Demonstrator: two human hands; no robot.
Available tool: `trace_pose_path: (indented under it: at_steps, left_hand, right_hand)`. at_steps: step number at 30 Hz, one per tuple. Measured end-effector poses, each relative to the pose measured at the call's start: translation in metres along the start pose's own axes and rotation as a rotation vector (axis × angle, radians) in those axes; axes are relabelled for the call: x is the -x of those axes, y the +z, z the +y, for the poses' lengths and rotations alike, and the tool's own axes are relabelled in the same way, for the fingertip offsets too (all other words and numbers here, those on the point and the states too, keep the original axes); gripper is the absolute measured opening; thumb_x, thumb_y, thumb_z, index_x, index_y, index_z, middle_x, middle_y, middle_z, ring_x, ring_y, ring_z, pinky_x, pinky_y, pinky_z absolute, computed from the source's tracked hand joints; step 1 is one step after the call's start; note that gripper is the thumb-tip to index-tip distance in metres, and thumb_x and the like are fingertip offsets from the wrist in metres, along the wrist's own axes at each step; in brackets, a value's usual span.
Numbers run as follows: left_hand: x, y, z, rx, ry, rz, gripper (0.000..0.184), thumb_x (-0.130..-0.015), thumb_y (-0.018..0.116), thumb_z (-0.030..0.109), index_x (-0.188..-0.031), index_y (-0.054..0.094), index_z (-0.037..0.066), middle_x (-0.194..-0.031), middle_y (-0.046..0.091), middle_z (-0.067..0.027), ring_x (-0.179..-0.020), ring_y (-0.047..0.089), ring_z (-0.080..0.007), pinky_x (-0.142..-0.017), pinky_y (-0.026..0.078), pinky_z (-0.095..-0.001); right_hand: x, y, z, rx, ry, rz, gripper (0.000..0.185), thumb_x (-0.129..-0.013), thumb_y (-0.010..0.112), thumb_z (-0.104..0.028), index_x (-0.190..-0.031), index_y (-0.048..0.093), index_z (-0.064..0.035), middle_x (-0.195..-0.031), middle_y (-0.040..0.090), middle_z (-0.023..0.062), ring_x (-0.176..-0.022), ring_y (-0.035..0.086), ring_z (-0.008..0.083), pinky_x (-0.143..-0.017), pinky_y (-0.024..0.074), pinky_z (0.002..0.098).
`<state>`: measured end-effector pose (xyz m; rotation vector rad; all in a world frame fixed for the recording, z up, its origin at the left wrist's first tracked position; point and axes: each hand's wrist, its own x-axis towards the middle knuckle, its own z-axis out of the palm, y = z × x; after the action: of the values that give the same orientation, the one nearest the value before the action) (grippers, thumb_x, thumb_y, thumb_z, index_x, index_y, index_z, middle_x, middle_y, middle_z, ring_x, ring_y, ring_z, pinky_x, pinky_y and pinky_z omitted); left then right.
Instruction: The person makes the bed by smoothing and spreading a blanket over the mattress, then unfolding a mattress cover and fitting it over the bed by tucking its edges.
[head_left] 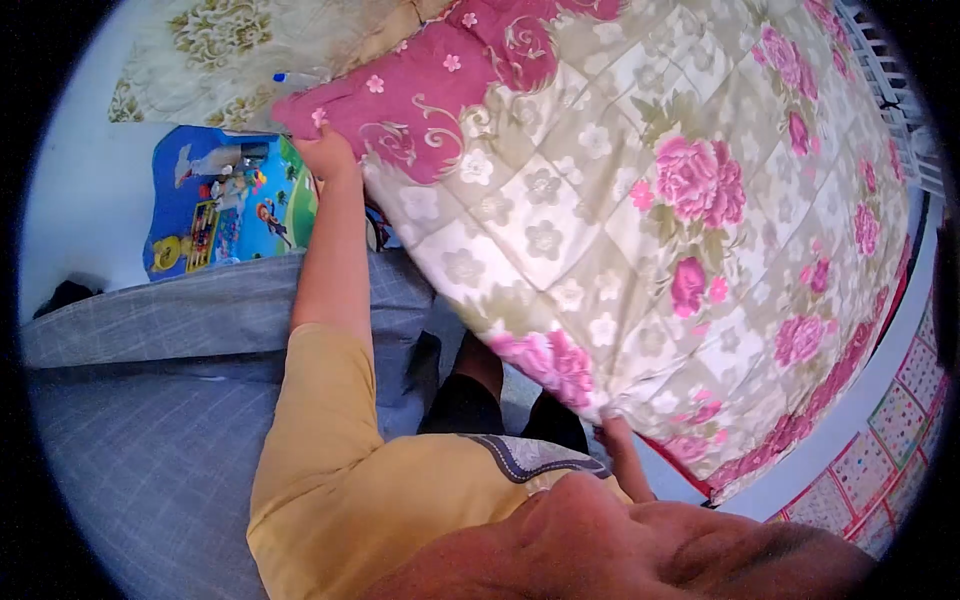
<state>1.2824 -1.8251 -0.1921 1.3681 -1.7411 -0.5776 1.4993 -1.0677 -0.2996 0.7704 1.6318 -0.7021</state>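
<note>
A quilted floral blanket (pixel 560 240), cream with pink roses and a deep pink border, spreads across the middle and right of the view. My left hand (pixel 328 157), at the end of an outstretched arm, grips the blanket by its pink border near the upper left corner. Lower down and close to my body, my right hand (pixel 622 440) has its fingers closed on the blanket's near edge. Some of those fingers are hidden by the cloth. Between my two hands the edge runs in a taut slanting line.
A grey checked sofa or bed cover (pixel 150 440) lies at my left. Beyond it is a colourful cartoon-printed board (pixel 225 200). A cream floral cloth (pixel 215 50) hangs at upper left. White railings (pixel 890 90) and picture charts (pixel 865 470) are on the right.
</note>
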Motion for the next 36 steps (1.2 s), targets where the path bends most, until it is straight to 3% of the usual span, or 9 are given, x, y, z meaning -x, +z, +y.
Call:
trace_pose_path:
  at_steps: [7, 10, 14, 17, 19, 21, 25, 31, 36]
  left_hand:
    - [-0.006, -0.013, 0.020, -0.783, 0.104, -0.228, 0.034, -0.086, 0.055, 0.017, -0.115, 0.045, 0.002, -0.104, 0.059, -0.0205, -0.091, 0.061, -0.0391, -0.079, 0.047, -0.0483]
    - [-0.007, 0.004, 0.006, -0.990, 0.258, -0.357, 0.041, -0.089, 0.048, 0.016, -0.128, 0.040, 0.006, -0.115, 0.054, -0.0192, -0.104, 0.055, -0.0366, -0.085, 0.045, -0.0476]
    - [0.004, 0.002, 0.022, -1.177, 0.884, -0.315, 0.053, -0.087, 0.047, 0.014, -0.139, 0.035, 0.012, -0.133, 0.042, -0.0160, -0.124, 0.041, -0.0348, -0.099, 0.038, -0.0442]
    - [0.017, 0.006, -0.014, -1.260, 1.255, -0.631, 0.047, -0.087, 0.048, 0.019, -0.133, 0.046, 0.012, -0.137, 0.041, -0.0143, -0.126, 0.039, -0.0353, -0.103, 0.033, -0.0468]
    - [0.024, 0.023, -0.079, -1.435, 0.450, -1.275, 0.043, -0.084, 0.054, 0.024, -0.126, 0.055, 0.011, -0.137, 0.042, -0.0151, -0.129, 0.036, -0.0372, -0.105, 0.029, -0.0511]
    - [0.038, 0.027, -0.057, -1.492, 0.245, -1.497, 0.056, -0.081, 0.058, 0.028, -0.133, 0.047, 0.012, -0.137, 0.044, -0.0163, -0.131, 0.034, -0.0368, -0.107, 0.023, -0.0556]
    - [0.076, 0.007, -0.068, -1.401, 0.836, -1.132, 0.057, -0.089, 0.042, 0.025, -0.144, 0.027, 0.016, -0.140, 0.043, -0.0133, -0.133, 0.032, -0.0386, -0.106, 0.008, -0.0653]
    - [0.055, 0.042, -0.058, -1.749, 0.794, -1.451, 0.040, -0.090, 0.041, 0.027, -0.123, 0.058, 0.012, -0.128, 0.055, -0.0114, -0.122, 0.049, -0.0293, -0.105, 0.000, -0.0672]
    - [0.048, 0.070, -0.101, -1.611, 0.970, -1.349, 0.041, -0.094, 0.036, 0.033, -0.117, 0.063, 0.013, -0.128, 0.056, -0.0075, -0.119, 0.052, -0.0245, -0.105, -0.001, -0.0690]
  right_hand:
    - [-0.024, 0.015, -0.044, 0.074, 0.203, -0.200, 0.021, -0.084, 0.058, -0.024, -0.081, 0.056, -0.0034, -0.069, 0.059, 0.0128, -0.056, 0.062, 0.0258, -0.049, 0.0554, 0.0420]
    - [-0.025, 0.020, -0.057, 0.028, 0.371, -0.264, 0.024, -0.086, 0.050, -0.026, -0.096, 0.057, -0.0054, -0.073, 0.057, 0.0107, -0.059, 0.059, 0.0240, -0.053, 0.0582, 0.0442]
    - [-0.029, 0.034, -0.074, 0.952, -0.062, -0.169, 0.036, -0.081, 0.056, -0.026, -0.108, 0.053, -0.0026, -0.090, 0.062, 0.0195, -0.071, 0.063, 0.0336, -0.065, 0.0553, 0.0432]
    - [0.025, 0.054, -0.135, 0.770, -0.450, 0.355, 0.038, -0.079, 0.058, -0.024, -0.110, 0.052, -0.0025, -0.100, 0.060, 0.0192, -0.089, 0.061, 0.0359, -0.078, 0.0503, 0.0428]
    - [0.034, 0.053, -0.153, 0.789, -0.680, 0.343, 0.037, -0.078, 0.059, -0.023, -0.110, 0.053, -0.0051, -0.105, 0.058, 0.0159, -0.098, 0.057, 0.0341, -0.082, 0.0476, 0.0433]
    - [0.036, 0.053, -0.159, 0.855, -0.786, 0.357, 0.037, -0.077, 0.060, -0.023, -0.110, 0.054, -0.0075, -0.108, 0.057, 0.0133, -0.104, 0.054, 0.0320, -0.085, 0.0453, 0.0430]
    - [0.022, 0.059, -0.152, 1.056, -0.864, 0.537, 0.036, -0.075, 0.060, -0.025, -0.108, 0.055, -0.0107, -0.105, 0.055, 0.0111, -0.101, 0.053, 0.0276, -0.085, 0.0423, 0.0400]
    - [0.007, 0.060, -0.166, 1.213, -0.895, 0.577, 0.016, -0.080, 0.052, -0.020, -0.091, 0.058, -0.0106, -0.094, 0.059, 0.0098, -0.093, 0.055, 0.0238, -0.081, 0.0418, 0.0383]
    - [-0.029, 0.068, -0.176, 1.229, -0.842, 0.465, 0.013, -0.079, 0.053, -0.018, -0.086, 0.061, -0.0101, -0.084, 0.064, 0.0104, -0.084, 0.061, 0.0259, -0.073, 0.0467, 0.0389]
